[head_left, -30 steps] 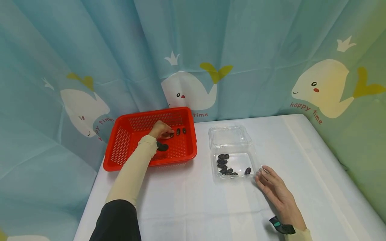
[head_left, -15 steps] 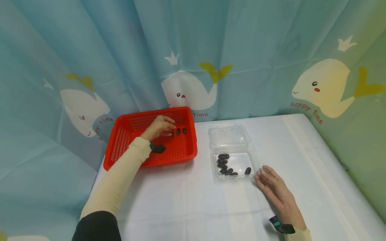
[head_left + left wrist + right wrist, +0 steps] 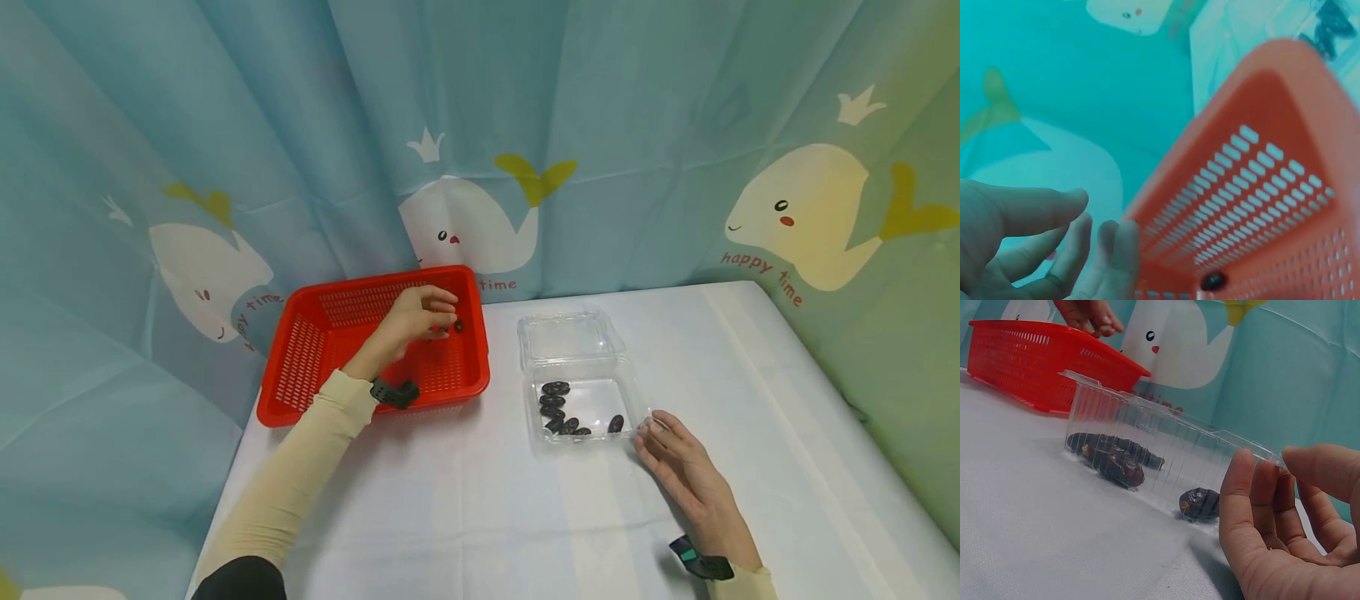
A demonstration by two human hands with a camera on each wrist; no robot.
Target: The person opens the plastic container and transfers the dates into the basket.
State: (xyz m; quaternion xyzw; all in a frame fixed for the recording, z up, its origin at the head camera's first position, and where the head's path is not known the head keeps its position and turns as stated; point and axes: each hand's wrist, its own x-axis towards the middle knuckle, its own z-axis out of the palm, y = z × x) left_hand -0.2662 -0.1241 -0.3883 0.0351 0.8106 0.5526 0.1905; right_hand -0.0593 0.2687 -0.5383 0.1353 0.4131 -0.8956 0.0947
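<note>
My left hand (image 3: 420,315) hovers over the right part of the red plastic basket (image 3: 315,296). In the left wrist view its fingers (image 3: 1119,250) are loosely bent and apart, with nothing visible between them. One dark date (image 3: 459,325) lies in the basket just beyond the fingertips; others are partly hidden under the hand. My right hand (image 3: 693,479) pinches the near right corner of a clear plastic clamshell box (image 3: 1166,419), which stands with its lid (image 3: 573,336) folded back. Several dates (image 3: 552,401) line the box's left and near sides, and a single date (image 3: 616,423) sits near the right corner.
A white cloth covers the table (image 3: 510,517). Behind it and on both sides hangs a blue-green curtain (image 3: 637,100) with whale prints, close to the basket's back rim. The basket stands left of the box, with a gap between them.
My left hand has lifted off the date in the basket and moved right and slightly up over the other dates. The right hand and the box have stayed in place.
</note>
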